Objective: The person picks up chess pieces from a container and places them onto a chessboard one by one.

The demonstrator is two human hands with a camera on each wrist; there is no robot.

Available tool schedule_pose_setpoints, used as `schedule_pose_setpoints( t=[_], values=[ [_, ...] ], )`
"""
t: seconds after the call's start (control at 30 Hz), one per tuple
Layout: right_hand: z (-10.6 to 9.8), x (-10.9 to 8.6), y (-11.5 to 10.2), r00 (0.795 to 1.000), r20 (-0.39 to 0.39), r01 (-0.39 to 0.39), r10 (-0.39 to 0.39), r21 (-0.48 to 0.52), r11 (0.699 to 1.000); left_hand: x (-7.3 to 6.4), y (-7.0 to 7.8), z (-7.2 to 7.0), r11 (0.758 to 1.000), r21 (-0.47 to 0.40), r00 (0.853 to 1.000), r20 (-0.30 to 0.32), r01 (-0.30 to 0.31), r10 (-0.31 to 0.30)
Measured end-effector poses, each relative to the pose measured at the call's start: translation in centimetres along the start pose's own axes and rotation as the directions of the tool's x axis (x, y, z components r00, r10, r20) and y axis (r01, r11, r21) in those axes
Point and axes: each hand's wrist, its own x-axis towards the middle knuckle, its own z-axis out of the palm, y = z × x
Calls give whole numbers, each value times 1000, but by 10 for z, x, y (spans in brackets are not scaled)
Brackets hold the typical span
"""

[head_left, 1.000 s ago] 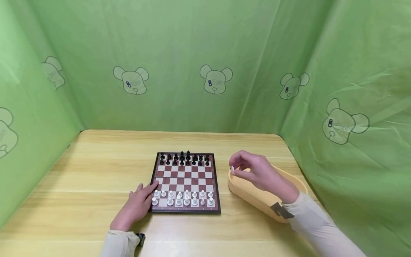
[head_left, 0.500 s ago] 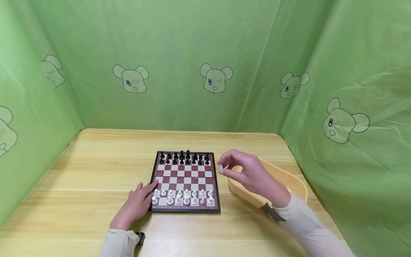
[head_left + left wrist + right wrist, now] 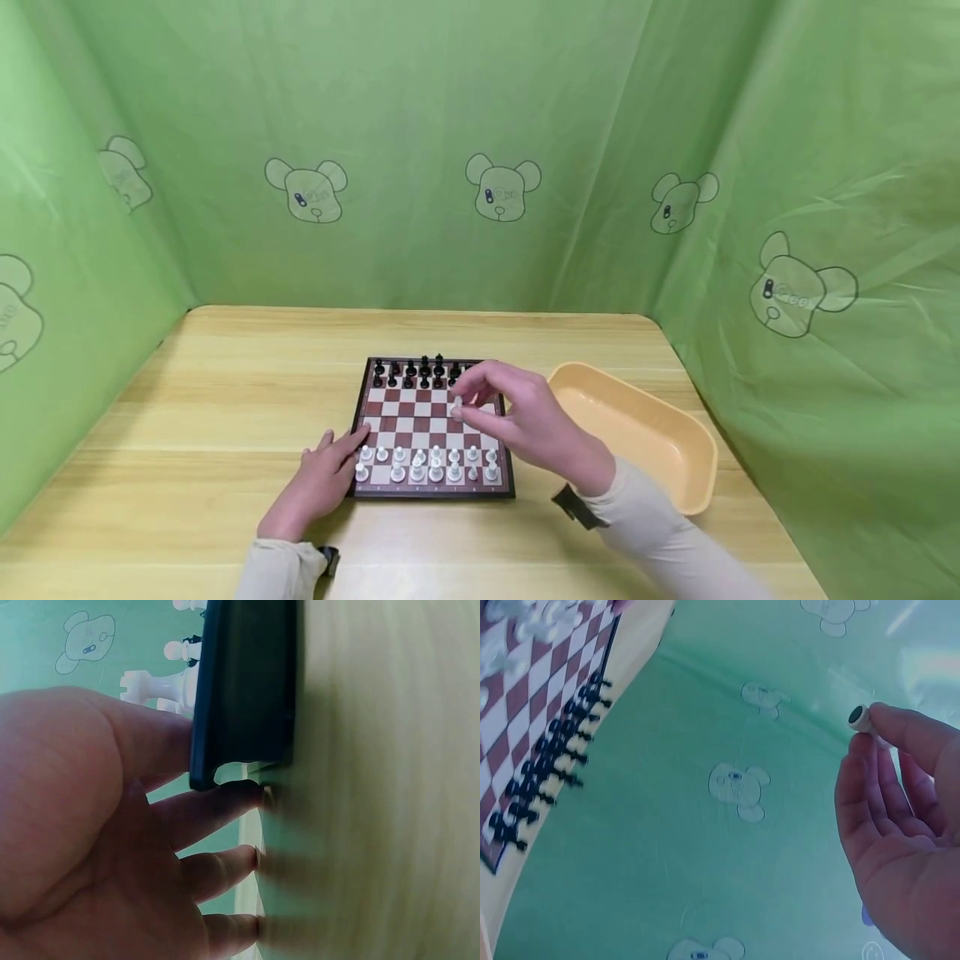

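Note:
Between its thumb and fingertips my right hand pinches a white chess piece with a dark round base. In the head view it hovers over the middle right of the chessboard, hiding some black pieces and squares. My left hand rests at the board's left edge, one digit over its rim. The left wrist view shows other fingers stretched to the table beside the board, near a white rook. White pieces stand in two near rows, with a gap second from left in the nearest row.
Black chess pieces line the board's far side in two rows. To the right of the board lies a pale orange tray. Green curtains with bear-head drawings enclose the wooden table at the back and sides.
My right hand has moved left from over the tray to above the board, carrying the white chess piece. The left hand has stayed at the board's edge.

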Motion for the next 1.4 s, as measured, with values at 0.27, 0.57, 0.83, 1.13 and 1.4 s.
schedule_pose_setpoints(
  t=[0.27,0.57,0.83,1.13,1.4],
  values=[
    [25,13,-4,992,-77,104,-103,7,995,-1,-1,1,1000,-4,1000,1,-4,4],
    [56,20,-7,994,-40,100,-100,-2,995,-2,-2,-1,1000,0,1000,-3,-11,11],
    [89,12,1,998,41,57,-57,-8,998,-3,-2,-1,1000,7,1000,0,-26,26],
    [107,4,6,987,138,-83,81,8,997,-2,-1,-1,999,16,999,-5,-44,44],
    [116,1,10,971,181,-152,155,-26,988,-2,-1,-2,999,16,999,-10,-38,38]
  ],
)
